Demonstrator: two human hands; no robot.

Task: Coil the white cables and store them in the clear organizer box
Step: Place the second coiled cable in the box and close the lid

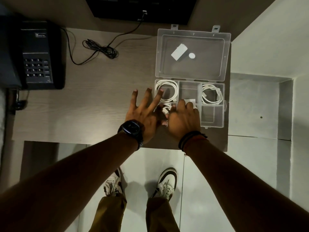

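Observation:
The clear organizer box [212, 118] lies open on the desk, its lid [192, 76] folded back. A coiled white cable [174, 91] fills the far-left compartment and another coil [211, 96] the far-right one. A third white cable [166, 108] sits in the near-left compartment, partly hidden between my hands. My left hand [143, 113] hovers with fingers spread over the box's left edge. My right hand [184, 119] presses down with curled fingers on that cable and the near middle compartments; I cannot see whether it grips.
A white adapter [178, 51] and a small white disc [192, 55] show through the lid. A black telephone [36, 56] stands at the desk's left, a tangled black cord [100, 49] at the back, a dark screen [142, 9] behind. The desk's front edge lies below my wrists.

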